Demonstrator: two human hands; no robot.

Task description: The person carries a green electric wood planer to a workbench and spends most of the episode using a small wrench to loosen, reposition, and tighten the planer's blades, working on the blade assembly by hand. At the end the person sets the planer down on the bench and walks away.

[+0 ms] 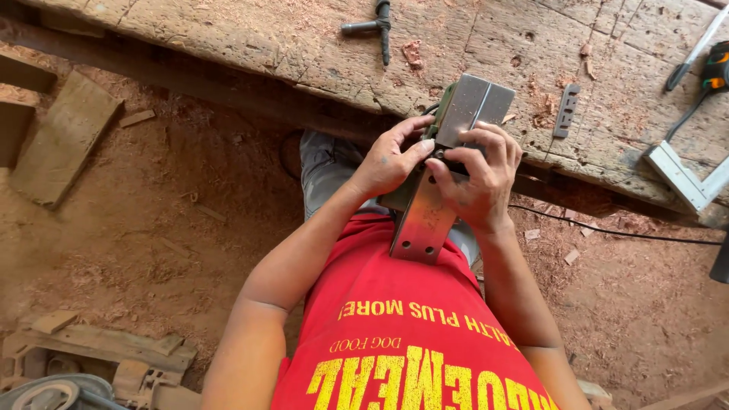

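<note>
While gripped, planer point(448, 159) between hands.

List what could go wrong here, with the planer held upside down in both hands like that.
1. The planer is propped against the body, held only by the left hand and right hand; it might slip.
2. Fingers sit near the gap between the sole plates, possibly close to the blade.
3. A black cord trails nearby; if it feeds the planer, an accidental start could injure.
</note>
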